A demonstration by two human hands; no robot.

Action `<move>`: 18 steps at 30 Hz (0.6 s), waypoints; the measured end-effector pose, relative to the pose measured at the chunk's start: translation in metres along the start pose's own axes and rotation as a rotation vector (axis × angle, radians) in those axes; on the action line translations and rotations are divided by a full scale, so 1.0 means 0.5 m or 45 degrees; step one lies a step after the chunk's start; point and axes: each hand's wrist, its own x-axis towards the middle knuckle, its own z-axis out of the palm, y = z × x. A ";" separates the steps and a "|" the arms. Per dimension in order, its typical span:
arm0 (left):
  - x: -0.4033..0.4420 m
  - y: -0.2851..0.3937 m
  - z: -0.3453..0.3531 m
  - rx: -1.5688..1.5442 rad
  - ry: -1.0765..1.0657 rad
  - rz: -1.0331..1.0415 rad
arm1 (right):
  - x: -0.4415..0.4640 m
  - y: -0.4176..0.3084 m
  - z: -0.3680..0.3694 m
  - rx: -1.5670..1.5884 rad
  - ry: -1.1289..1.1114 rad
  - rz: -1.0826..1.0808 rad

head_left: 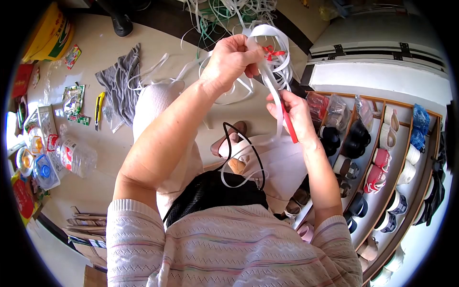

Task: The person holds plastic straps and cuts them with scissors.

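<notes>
My left hand [234, 60] pinches a white plastic strap [270, 31], which loops up and over beyond the fingertips. From there the strap runs down to my right hand [297, 115], whose fingers are closed around a narrow red object [289, 125]. It looks like a handle, but its kind cannot be made out. The strap's loose end hangs beside my right fingers. Just past my left fingertips, a red tie [273, 53] sits by a coil of white strap [283, 71]. A black bag [215, 193] with a black cord lies on my lap.
A tangle of white and green strapping [234, 16] lies on the floor ahead. At left are a grey cloth [122, 83], a yellow utility knife [99, 107], a clear plastic bottle [76, 155] and a yellow bucket [50, 33]. A shoe rack [382, 191] stands at right.
</notes>
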 end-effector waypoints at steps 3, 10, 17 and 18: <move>-0.001 0.012 -0.001 0.031 0.051 -0.029 | -0.002 0.005 -0.002 -0.136 0.037 -0.081; -0.002 0.023 0.001 0.104 0.164 0.041 | -0.006 0.013 0.005 -0.041 0.022 -0.074; -0.006 0.012 0.006 0.099 0.146 -0.025 | 0.002 0.018 0.010 0.094 -0.007 0.017; -0.006 0.011 0.005 0.107 0.141 -0.033 | 0.001 0.017 0.011 0.063 0.007 -0.019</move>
